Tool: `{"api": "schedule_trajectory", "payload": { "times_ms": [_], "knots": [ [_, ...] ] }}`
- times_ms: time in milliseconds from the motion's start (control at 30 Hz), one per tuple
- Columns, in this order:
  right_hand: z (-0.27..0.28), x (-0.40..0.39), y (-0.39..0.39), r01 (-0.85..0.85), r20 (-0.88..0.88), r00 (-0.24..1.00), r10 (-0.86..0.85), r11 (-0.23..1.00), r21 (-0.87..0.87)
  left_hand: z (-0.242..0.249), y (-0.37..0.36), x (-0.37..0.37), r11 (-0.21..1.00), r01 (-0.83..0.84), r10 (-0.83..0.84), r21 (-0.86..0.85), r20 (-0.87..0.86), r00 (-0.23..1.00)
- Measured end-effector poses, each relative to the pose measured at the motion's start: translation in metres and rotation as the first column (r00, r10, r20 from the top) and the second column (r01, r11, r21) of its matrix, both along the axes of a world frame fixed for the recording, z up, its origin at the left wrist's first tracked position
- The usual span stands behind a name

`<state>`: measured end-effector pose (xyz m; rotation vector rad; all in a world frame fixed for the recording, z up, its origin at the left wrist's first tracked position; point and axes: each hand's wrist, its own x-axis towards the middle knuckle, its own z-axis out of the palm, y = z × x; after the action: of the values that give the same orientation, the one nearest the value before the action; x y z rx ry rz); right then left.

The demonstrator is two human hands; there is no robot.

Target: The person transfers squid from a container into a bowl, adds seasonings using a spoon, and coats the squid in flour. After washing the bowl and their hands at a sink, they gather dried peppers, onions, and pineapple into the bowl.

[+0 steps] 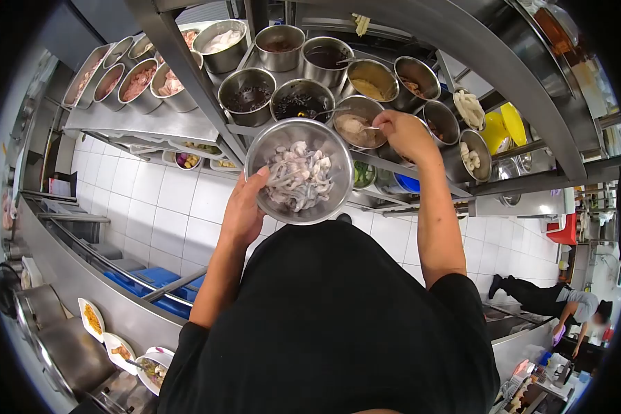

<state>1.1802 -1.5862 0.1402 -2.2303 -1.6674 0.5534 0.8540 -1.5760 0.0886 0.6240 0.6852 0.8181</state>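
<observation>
My left hand (245, 205) grips the left rim of a steel bowl (341, 155), thumb over the edge. Pale grey-pink pieces that look like raw seafood (300, 176) lie in the bowl. Up and to the right, my right hand (405, 134) pinches the handle of a spoon (372, 128), whose end dips into a steel pot of pale brown powder or paste (352, 124). That pot stands just beyond the bowl. Beside it are a pot of dark liquid (298, 103) with another spoon and a pot of yellowish contents (370, 84).
Several steel pots of raw meat (139, 81) stand on the left counter. Metal shelf posts (186, 69) frame the pots. A yellow container (501, 127) is at the right. Plates of food (91, 319) lie lower left. Another person (548, 298) bends over at far right.
</observation>
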Motion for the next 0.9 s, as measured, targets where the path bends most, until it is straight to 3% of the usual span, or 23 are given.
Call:
{"api": "schedule_trajectory", "payload": {
  "times_ms": [133, 233, 267, 300, 367, 400, 500, 533, 633, 900],
  "knots": [
    [0.014, 0.009, -0.013, -0.008, -0.041, 0.999, 0.017, 0.981, 0.194, -0.013, 0.006, 0.003, 0.998, 0.038, -0.039, -0.043, -0.011, 0.999],
    [0.047, -0.017, -0.029, 0.017, -0.143, 0.99, 0.008, 0.986, 0.167, -0.002, 0.001, 0.01, 0.999, 0.032, -0.035, -0.038, -0.066, 0.997],
    [0.046, -0.027, -0.033, -0.116, -0.065, 0.987, 0.146, 0.937, 0.331, 0.001, 0.001, 0.012, 0.999, 0.03, -0.034, -0.044, -0.1, 0.994],
    [0.045, -0.039, -0.035, -0.215, 0.076, 0.977, 0.201, 0.902, 0.375, -0.005, 0.003, 0.013, 0.998, 0.031, -0.035, -0.053, -0.078, 0.996],
    [0.043, -0.056, -0.037, -0.415, 0.362, 0.892, 0.27, 0.807, 0.421, -0.023, 0.007, 0.017, 0.997, 0.04, -0.042, -0.063, -0.029, 0.999],
    [0.039, -0.053, -0.034, -0.439, 0.411, 0.878, 0.245, 0.753, 0.491, -0.024, 0.006, 0.018, 0.998, 0.031, -0.033, -0.061, -0.034, 0.999],
    [0.026, -0.023, -0.022, -0.209, 0.431, 0.902, -0.01, 0.865, 0.457, -0.019, 0.002, 0.021, 0.999, -0.012, 0.009, -0.052, -0.06, 0.998],
    [0.021, -0.015, -0.016, -0.208, 0.505, 0.863, -0.011, 0.903, 0.377, -0.009, -0.002, 0.019, 0.998, -0.026, 0.022, -0.052, -0.079, 0.997],
    [-0.006, -0.005, 0.013, -0.238, 0.681, 0.722, 0.122, 0.968, 0.079, -0.005, -0.005, 0.017, 0.998, -0.045, 0.043, -0.031, -0.08, 0.996],
    [-0.048, -0.015, 0.023, -0.3, 0.48, 0.839, 0.256, 0.954, 0.016, -0.017, -0.011, 0.003, 0.995, -0.091, 0.088, -0.041, -0.067, 0.994]
  ]
}}
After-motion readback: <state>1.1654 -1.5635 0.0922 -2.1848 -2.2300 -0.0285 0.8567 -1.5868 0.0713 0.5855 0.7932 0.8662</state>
